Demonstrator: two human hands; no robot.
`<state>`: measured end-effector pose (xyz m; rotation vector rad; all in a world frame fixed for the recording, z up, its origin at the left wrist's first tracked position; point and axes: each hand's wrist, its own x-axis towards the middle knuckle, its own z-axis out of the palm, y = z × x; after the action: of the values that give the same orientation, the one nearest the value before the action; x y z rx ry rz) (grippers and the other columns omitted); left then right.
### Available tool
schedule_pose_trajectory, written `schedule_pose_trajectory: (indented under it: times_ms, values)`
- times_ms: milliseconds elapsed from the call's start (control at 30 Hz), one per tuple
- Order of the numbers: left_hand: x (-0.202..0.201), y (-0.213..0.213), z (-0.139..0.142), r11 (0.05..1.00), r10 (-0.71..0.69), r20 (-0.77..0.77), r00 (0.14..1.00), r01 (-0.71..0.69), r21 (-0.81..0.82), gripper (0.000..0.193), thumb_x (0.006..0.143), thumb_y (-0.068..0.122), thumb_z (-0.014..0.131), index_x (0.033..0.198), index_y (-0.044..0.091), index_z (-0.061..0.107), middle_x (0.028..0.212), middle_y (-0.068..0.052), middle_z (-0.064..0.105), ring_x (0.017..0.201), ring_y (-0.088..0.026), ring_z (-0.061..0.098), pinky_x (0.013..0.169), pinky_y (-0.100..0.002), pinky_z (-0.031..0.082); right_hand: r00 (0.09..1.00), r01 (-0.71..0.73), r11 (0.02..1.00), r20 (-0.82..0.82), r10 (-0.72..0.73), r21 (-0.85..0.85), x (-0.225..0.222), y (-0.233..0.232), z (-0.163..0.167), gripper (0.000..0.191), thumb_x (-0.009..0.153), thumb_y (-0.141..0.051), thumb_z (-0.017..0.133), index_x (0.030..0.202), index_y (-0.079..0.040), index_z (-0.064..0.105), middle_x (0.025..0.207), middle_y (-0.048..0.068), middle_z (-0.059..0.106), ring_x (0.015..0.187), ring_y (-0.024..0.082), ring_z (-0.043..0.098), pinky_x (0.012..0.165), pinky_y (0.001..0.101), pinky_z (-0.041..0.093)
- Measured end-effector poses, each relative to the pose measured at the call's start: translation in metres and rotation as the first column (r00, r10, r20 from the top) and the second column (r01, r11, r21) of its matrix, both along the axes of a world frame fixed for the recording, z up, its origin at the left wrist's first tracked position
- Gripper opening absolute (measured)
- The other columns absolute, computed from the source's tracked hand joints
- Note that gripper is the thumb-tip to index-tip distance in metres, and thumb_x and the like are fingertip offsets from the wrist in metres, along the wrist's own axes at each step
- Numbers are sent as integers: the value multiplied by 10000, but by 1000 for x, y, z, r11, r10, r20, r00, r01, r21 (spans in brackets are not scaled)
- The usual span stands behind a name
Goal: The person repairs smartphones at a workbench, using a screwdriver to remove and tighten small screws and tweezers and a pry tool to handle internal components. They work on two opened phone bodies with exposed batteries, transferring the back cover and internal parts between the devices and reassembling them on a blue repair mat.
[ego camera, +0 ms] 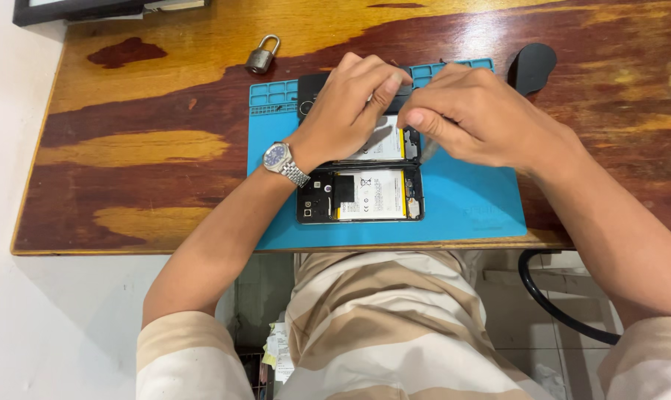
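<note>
Two opened black phones lie side by side on a blue work mat (469,207), their white batteries showing. The near phone (361,196) lies uncovered. My left hand (350,104), with a metal wristwatch on its wrist, rests on the far phone (383,144) and holds it down with curled fingers. My right hand (476,115) is just right of it, thumb and fingers pinched on a small thin tool (428,152) whose tip points down at the far phone's right end. Both hands hide most of the far phone.
The mat lies on a wooden table (143,148) near its front edge. A padlock (262,55) sits behind the mat on the left, a black rounded object (532,67) behind it on the right. A black cable (557,304) hangs below the table.
</note>
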<state>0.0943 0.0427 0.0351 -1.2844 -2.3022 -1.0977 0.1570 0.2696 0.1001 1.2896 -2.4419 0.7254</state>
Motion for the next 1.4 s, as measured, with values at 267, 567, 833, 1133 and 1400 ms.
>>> schedule_pose_trajectory:
  times_ms: [267,567,833,1133,1400]
  values:
    - [-5,0,-6,1000,0,-52,999,-1,-18,365,1121,362,524,1109,64,733,1038,-58,650,938,-271,511,889,-405,442,998,-56,997,-18,55,-54,4,-7,3,187,1026,-188,652,942,-21,666,764,143,643,719,334,628,687,428,488]
    - [-6,-2,-8,998,2,-16,1000,-3,-60,351,1107,361,547,1072,71,742,1035,-63,660,920,-279,509,884,-410,441,999,51,998,-1,-51,-29,9,-7,-14,153,1007,-154,709,912,-33,707,615,114,604,530,287,591,519,420,438]
    - [-2,-2,-4,975,16,42,999,-7,-221,274,980,384,707,1021,120,766,953,-39,659,909,-257,610,810,-407,511,972,195,955,-86,-219,-225,-20,21,-29,291,1231,-94,591,982,11,698,766,84,719,752,149,772,564,215,541]
    - [0,-3,2,969,-21,45,999,32,-246,322,909,395,777,1055,109,759,977,-46,649,953,-252,635,806,-411,528,975,206,956,-42,-219,-211,-27,15,-37,299,1209,-126,623,966,34,689,795,99,714,736,173,745,597,269,534]
    - [0,-4,0,963,-18,56,998,32,-267,322,909,393,772,1071,115,758,988,-41,650,965,-251,628,821,-416,524,970,221,958,-61,-235,-184,-27,12,-35,315,1206,-167,626,965,26,690,784,114,705,697,206,725,588,301,521]
